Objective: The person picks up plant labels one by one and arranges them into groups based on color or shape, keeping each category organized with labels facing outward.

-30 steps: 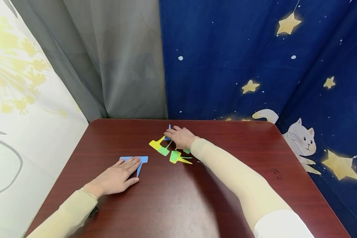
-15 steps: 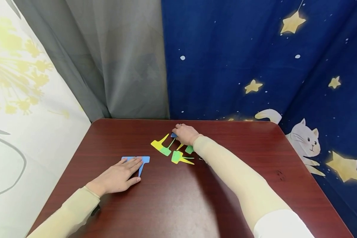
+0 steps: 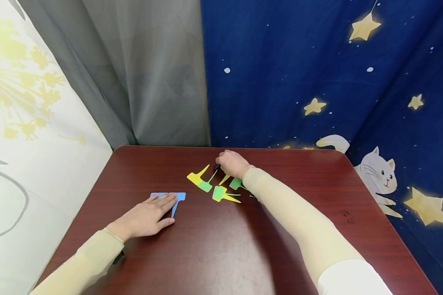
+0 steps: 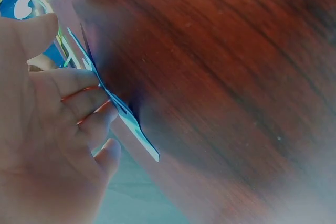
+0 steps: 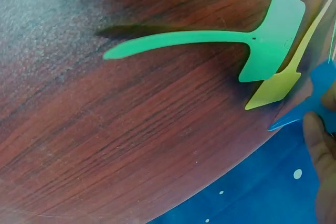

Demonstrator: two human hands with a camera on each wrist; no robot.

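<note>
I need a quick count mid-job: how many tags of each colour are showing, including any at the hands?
Green tags: 3
Yellow tags: 3
Blue tags: at least 2 (1 in the right hand, at least 1 under the left hand, whose fingers hide part)
Total: at least 8

Reddish-brown wood-grain table (image 3: 140, 172), far corners rounded; on my feed I get pale glare (image 3: 225, 262) off its near half. Behind it, plain grey cloth curtain (image 3: 162, 90) meets deep-blue fabric curtain (image 3: 258, 94) printed with yellow stars (image 3: 364, 27), whitish cat (image 3: 378, 174). Left: white backdrop (image 3: 55, 180), yellow floral print (image 3: 14, 78).
</note>
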